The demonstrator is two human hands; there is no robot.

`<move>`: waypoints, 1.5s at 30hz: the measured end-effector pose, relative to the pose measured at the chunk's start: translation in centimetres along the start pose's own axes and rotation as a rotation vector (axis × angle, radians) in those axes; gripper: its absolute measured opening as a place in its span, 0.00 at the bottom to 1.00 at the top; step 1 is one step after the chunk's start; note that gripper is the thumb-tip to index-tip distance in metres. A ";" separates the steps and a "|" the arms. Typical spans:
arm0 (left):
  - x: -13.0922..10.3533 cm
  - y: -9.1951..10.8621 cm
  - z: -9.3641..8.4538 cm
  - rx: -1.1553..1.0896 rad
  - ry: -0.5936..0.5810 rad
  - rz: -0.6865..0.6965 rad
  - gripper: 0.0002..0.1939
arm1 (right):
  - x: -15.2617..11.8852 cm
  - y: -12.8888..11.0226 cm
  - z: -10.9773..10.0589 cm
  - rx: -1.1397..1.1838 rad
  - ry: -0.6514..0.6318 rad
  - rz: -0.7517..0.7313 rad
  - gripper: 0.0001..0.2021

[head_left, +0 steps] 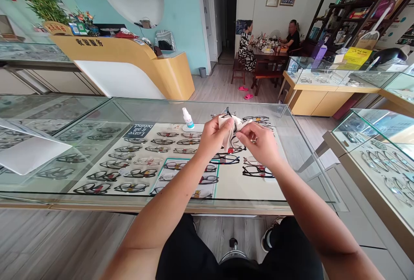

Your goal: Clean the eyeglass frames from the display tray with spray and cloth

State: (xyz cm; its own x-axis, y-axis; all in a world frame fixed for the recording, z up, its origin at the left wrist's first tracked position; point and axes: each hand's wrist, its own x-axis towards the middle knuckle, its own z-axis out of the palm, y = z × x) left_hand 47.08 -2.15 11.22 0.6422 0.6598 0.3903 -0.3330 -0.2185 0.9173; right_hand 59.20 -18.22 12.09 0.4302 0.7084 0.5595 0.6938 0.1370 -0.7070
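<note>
My left hand (214, 133) is closed on a pale cleaning cloth (228, 138), which is folded around part of a pair of eyeglasses (234, 142). The dark frame pokes out above and below the cloth. Against the other side of the frame, the fingers of my right hand (260, 140) are pinched together. Both hands are held above the glass showcase, and the cloth hides most of the lenses. To the left of my hands, a small white spray bottle (187, 118) with a blue-banded label stands upright on the glass top.
Under the glass of the showcase (233, 188) lie rows of eyeglasses (161, 142). A white panel (29, 148) juts in at left. More display cases (381, 155) stand at right. Beyond are a wooden counter (174, 75) and two people at a table (270, 54).
</note>
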 end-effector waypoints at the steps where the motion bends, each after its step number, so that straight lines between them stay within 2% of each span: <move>1: 0.0 0.0 0.0 -0.002 0.000 -0.001 0.29 | -0.1 0.0 0.3 0.006 -0.001 0.009 0.19; 4: -0.1 0.3 0.0 -0.018 0.007 -0.006 0.29 | -0.2 0.1 1.0 0.110 -0.025 0.047 0.11; 8: -0.2 0.4 0.2 -0.023 -0.006 -0.013 0.30 | -0.2 0.5 1.7 0.362 -0.068 0.197 0.16; 12: -0.4 0.4 0.2 -0.044 -0.027 -0.042 0.31 | -0.1 0.8 1.8 0.633 -0.164 0.345 0.18; 14: -0.3 0.6 0.0 -0.063 -0.068 -0.076 0.32 | 0.0 1.0 1.6 0.754 -0.202 0.393 0.18; 17: -0.2 1.1 -0.4 -0.083 -0.207 -0.134 0.29 | 0.1 1.2 1.2 0.863 -0.217 0.414 0.19; 20: 0.0 1.5 -0.8 -0.078 -0.305 -0.127 0.29 | 0.3 1.3 1.0 0.897 -0.207 0.421 0.20; 27: -0.5 1.3 -0.2 -0.111 -0.296 -0.060 0.26 | -0.1 1.0 1.3 0.972 -0.354 0.415 0.23; 32: -1.4 1.6 0.6 -0.109 -0.194 -0.041 0.28 | -0.7 1.3 2.0 0.933 -0.402 0.368 0.22; 36: -1.0 1.3 0.2 -0.045 -0.130 -0.018 0.33 | -0.7 1.5 2.2 0.907 -0.385 0.366 0.24; 40: 0.3 1.0 -1.5 -0.060 -0.224 -0.077 0.33 | -0.3 1.4 1.5 0.900 -0.330 0.401 0.25; 45: 1.0 1.2 -3.2 -0.165 -0.458 -0.243 0.27 | 0.1 1.1 0.6 0.911 -0.262 0.425 0.22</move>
State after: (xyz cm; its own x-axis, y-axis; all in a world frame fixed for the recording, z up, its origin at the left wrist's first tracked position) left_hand 45.09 0.57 12.50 0.9371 0.2882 0.1967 -0.2174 0.0410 0.9752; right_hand 59.69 -17.53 11.09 0.3230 0.9339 0.1533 -0.2320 0.2352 -0.9438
